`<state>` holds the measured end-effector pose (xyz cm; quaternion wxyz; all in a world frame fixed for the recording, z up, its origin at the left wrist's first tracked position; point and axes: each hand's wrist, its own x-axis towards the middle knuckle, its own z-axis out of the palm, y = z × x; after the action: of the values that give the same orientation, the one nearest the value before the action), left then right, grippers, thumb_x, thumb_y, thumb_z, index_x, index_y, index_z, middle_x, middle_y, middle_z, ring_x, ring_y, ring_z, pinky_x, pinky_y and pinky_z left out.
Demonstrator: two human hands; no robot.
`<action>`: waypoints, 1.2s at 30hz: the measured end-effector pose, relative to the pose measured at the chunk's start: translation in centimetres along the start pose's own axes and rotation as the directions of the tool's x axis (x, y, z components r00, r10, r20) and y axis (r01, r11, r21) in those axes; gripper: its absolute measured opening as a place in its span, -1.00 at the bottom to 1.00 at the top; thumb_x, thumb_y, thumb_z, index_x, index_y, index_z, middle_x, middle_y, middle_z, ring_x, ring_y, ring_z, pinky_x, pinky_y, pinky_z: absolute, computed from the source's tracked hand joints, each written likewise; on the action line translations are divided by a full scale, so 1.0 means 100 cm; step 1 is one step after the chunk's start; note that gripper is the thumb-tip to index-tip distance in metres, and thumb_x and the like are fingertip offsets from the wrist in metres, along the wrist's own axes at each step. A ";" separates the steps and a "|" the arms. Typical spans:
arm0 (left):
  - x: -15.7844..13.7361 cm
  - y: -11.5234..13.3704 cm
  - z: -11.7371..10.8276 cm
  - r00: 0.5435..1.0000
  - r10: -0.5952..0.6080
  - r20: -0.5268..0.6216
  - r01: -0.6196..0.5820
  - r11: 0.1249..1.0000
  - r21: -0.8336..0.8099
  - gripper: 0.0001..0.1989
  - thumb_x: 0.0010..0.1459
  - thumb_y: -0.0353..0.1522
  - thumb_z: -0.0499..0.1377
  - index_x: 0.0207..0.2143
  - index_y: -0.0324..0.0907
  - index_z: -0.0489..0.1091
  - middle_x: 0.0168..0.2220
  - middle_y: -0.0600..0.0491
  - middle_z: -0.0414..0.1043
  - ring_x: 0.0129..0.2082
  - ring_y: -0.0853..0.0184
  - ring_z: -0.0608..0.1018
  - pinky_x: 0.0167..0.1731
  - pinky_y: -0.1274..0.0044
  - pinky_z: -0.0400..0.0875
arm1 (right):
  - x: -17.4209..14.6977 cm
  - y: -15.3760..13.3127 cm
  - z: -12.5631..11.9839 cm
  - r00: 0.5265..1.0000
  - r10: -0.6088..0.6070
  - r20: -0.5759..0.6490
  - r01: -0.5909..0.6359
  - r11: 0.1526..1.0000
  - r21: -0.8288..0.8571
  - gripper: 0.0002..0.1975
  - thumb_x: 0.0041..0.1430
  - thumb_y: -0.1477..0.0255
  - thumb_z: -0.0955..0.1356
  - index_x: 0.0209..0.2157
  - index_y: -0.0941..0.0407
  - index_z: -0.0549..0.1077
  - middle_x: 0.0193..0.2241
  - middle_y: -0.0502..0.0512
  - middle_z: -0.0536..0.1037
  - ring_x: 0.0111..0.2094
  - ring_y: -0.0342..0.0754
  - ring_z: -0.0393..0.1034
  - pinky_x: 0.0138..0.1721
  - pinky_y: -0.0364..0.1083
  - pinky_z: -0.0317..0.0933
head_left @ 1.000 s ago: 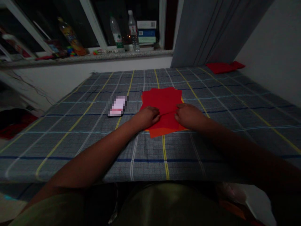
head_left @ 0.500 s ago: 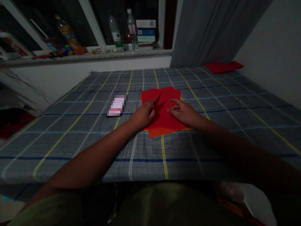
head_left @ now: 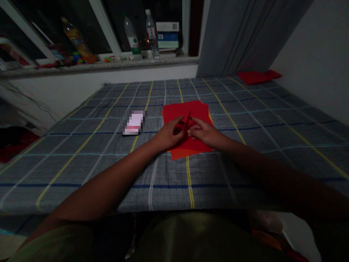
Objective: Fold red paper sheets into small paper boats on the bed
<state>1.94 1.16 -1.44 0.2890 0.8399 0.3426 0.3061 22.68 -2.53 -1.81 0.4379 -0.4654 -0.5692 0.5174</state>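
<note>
A stack of red and orange paper sheets [head_left: 174, 110] lies on the checked cloth in front of me. Over it, a thin, pointed dark-red piece [head_left: 188, 118] stands on edge between my hands; it looks like folded paper, though its exact shape is too dark to make out. My left hand [head_left: 169, 133] comes from the left, thumb at the piece's lower end and index finger arched above. From the other side my right hand [head_left: 205, 133] meets the same lower end with curled fingers. Just where the fingertips press is partly hidden.
A phone [head_left: 134, 122] with a blurred screen lies left of the paper. A red packet [head_left: 258, 77] is at the far right corner of the cloth-covered surface [head_left: 95, 160]. Bottles [head_left: 133, 40] and stacked boxes [head_left: 167, 38] stand on the windowsill.
My left hand has shifted slightly right with the pointed piece, which now sits midway between the hands. My right hand has moved left to meet it. The view has shifted a little.
</note>
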 end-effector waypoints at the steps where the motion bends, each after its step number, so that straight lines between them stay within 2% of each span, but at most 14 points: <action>1: 0.001 -0.001 -0.001 1.000 -0.008 0.003 0.008 1.000 -0.006 -0.32 0.19 -0.39 0.18 0.37 -0.22 0.22 0.15 -0.24 0.48 -0.13 0.20 0.64 -0.04 0.31 0.52 | -0.001 -0.001 0.001 1.000 0.024 -0.012 -0.024 0.999 0.032 -0.37 0.22 0.48 0.46 0.30 0.05 0.31 -0.32 0.03 0.60 -0.20 0.00 0.56 0.03 0.08 0.48; 6: 0.001 0.002 -0.004 1.000 -0.022 0.003 0.022 1.000 0.007 -0.33 0.21 -0.37 0.19 0.37 -0.19 0.24 0.14 -0.22 0.49 -0.14 0.21 0.63 -0.01 0.30 0.49 | -0.009 -0.007 0.011 0.992 0.122 -0.024 -0.114 0.971 0.213 -0.48 0.21 0.53 0.45 0.18 0.08 0.33 -0.25 0.04 0.60 -0.14 -0.04 0.57 0.12 0.06 0.45; 10: -0.002 0.012 -0.005 1.000 -0.016 0.022 0.015 0.999 0.033 -0.30 0.22 -0.28 0.23 0.38 -0.24 0.23 0.18 -0.26 0.47 -0.09 0.18 0.61 0.04 0.29 0.47 | -0.012 -0.008 0.016 0.992 0.124 0.006 -0.121 0.957 0.265 -0.40 0.20 0.52 0.46 0.23 0.08 0.28 -0.26 0.02 0.61 -0.13 -0.05 0.57 0.11 0.04 0.45; 12: -0.003 0.015 -0.005 1.000 0.006 0.027 -0.007 0.999 0.033 -0.31 0.23 -0.27 0.23 0.38 -0.23 0.23 0.20 -0.25 0.46 -0.01 0.14 0.59 0.08 0.27 0.46 | -0.012 -0.006 0.016 0.995 0.096 0.004 -0.094 0.968 0.233 -0.34 0.19 0.48 0.47 0.28 0.06 0.25 -0.32 -0.02 0.60 -0.18 -0.04 0.58 0.06 0.05 0.47; 15: -0.004 0.016 -0.005 0.999 0.035 0.041 -0.036 0.999 0.015 -0.31 0.23 -0.30 0.20 0.39 -0.17 0.22 0.24 -0.22 0.43 0.01 0.14 0.58 0.09 0.25 0.46 | -0.008 -0.002 0.014 0.999 0.043 0.009 -0.044 0.988 0.146 -0.35 0.20 0.42 0.48 0.29 0.02 0.29 -0.38 -0.05 0.57 -0.27 -0.03 0.56 -0.06 0.04 0.52; 21: -0.004 0.013 -0.003 0.997 -0.017 0.070 0.024 0.994 -0.104 -0.25 0.20 -0.33 0.23 0.43 -0.10 0.16 0.15 -0.19 0.51 -0.18 0.21 0.61 -0.07 0.30 0.53 | -0.001 0.002 0.010 1.000 0.028 0.014 -0.029 0.996 0.082 -0.45 0.22 0.43 0.45 0.24 0.00 0.36 -0.37 -0.02 0.57 -0.32 -0.04 0.57 -0.20 0.00 0.55; 24: -0.004 0.010 -0.002 0.995 -0.047 0.089 0.062 0.982 -0.179 -0.21 0.17 -0.34 0.25 0.44 -0.10 0.13 0.19 -0.19 0.46 -0.26 0.28 0.60 -0.20 0.37 0.54 | -0.001 0.000 0.010 1.000 0.003 0.005 -0.003 0.999 0.048 -0.53 0.21 0.45 0.45 0.15 0.02 0.41 -0.36 -0.02 0.57 -0.34 -0.07 0.56 -0.26 -0.03 0.54; 29: -0.003 0.005 -0.003 0.992 -0.102 0.072 0.119 0.946 -0.303 -0.22 0.12 -0.40 0.24 0.40 -0.04 0.17 0.26 -0.17 0.36 -0.30 0.37 0.56 -0.25 0.43 0.52 | 0.000 -0.003 0.009 0.998 0.005 -0.062 -0.004 1.000 0.021 -0.61 0.17 0.55 0.43 0.04 0.06 0.47 -0.22 0.06 0.60 -0.32 -0.08 0.56 -0.22 -0.04 0.56; 36: -0.003 0.007 -0.006 0.984 -0.168 0.050 0.173 0.888 -0.425 -0.22 0.05 -0.47 0.21 0.35 -0.01 0.22 0.28 -0.12 0.31 -0.15 0.33 0.58 -0.19 0.45 0.55 | 0.004 0.004 -0.001 0.987 -0.071 -0.145 0.056 0.993 -0.105 -0.55 0.21 0.56 0.37 0.13 0.06 0.51 -0.05 0.16 0.60 -0.23 -0.03 0.58 -0.17 0.02 0.57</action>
<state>1.60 0.70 -0.68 0.4940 0.7245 0.3378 0.3420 22.71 -2.07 -2.19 0.4711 -0.5058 -0.5750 0.4378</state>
